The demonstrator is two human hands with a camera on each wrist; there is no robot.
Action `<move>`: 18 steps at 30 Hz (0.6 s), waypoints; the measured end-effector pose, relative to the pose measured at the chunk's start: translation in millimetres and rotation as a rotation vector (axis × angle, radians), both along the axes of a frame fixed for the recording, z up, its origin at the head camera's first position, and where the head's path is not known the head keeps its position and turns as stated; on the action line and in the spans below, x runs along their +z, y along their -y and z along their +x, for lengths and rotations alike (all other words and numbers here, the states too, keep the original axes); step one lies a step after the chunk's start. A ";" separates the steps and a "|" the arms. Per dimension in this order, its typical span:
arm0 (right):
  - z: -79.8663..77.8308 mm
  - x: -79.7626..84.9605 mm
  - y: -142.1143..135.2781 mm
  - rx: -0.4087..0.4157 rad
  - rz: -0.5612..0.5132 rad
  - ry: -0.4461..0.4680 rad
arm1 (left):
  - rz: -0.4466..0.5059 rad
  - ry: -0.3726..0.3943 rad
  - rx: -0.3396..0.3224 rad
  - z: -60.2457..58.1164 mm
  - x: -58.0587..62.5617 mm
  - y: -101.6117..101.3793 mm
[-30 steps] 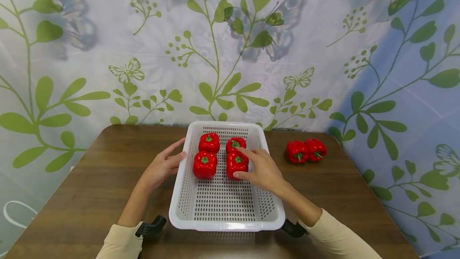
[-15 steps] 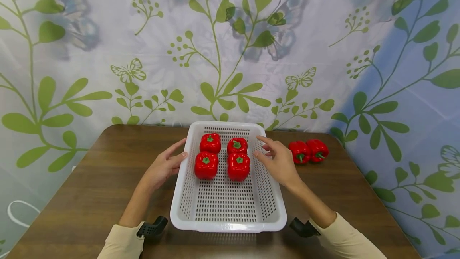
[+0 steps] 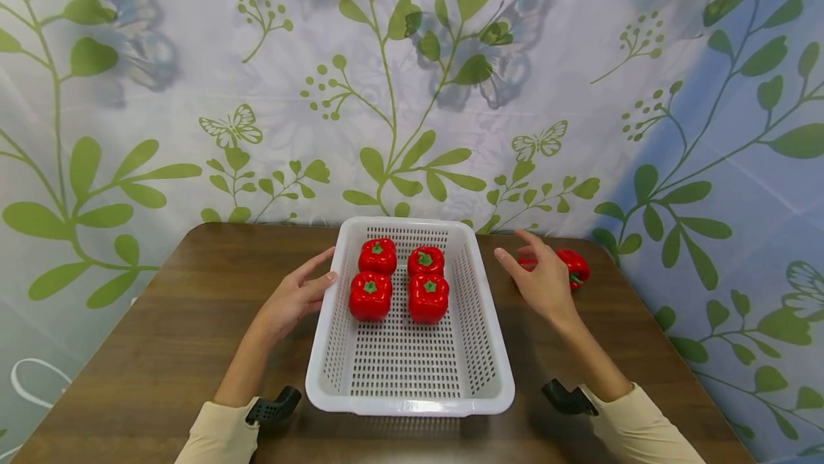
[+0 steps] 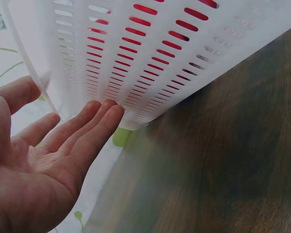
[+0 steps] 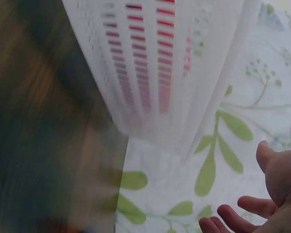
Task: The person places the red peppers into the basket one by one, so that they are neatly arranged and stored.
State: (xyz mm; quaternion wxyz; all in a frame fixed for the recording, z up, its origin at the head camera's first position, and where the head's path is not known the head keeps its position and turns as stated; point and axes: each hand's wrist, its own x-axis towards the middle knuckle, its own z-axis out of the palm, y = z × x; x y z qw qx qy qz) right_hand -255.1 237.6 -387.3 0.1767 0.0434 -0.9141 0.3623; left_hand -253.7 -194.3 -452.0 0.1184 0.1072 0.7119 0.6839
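A white perforated plastic basket (image 3: 360, 405) stands on the table with several red bell peppers inside, in two pairs: a left pair with a front pepper (image 3: 370, 297) and a right pair with a front pepper (image 3: 428, 299). My left hand (image 3: 290, 303) rests at the basket's left side, its fingers fairly straight; in the left wrist view the fingertips meet the slotted wall (image 4: 150, 73) and the thumb is by the rim. To the right of the basket, my right hand (image 3: 543, 282) hovers with spread fingers, holding nothing. It partly hides one of two loose bell peppers; the other pepper (image 3: 574, 268) shows beyond it.
The brown wooden table (image 3: 193, 321) carries everything. Behind it hangs a cloth (image 3: 290, 128) printed with leaves and butterflies. Black straps are on both wrists.
My right hand has left the right-hand peppers in the basket, lifted over the rim and moved right to the loose peppers. My left hand has stayed at the basket's side.
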 end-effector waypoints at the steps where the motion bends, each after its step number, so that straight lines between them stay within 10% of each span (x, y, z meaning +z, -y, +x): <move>1: -1.2 -0.4 -3.7 -0.010 0.003 0.001 | 0.000 -0.004 -0.003 0.0 0.2 -0.2; 18: -24.8 -23.2 -74.1 -0.265 -0.013 -0.008 | -0.001 -0.007 -0.003 0.9 0.8 0.2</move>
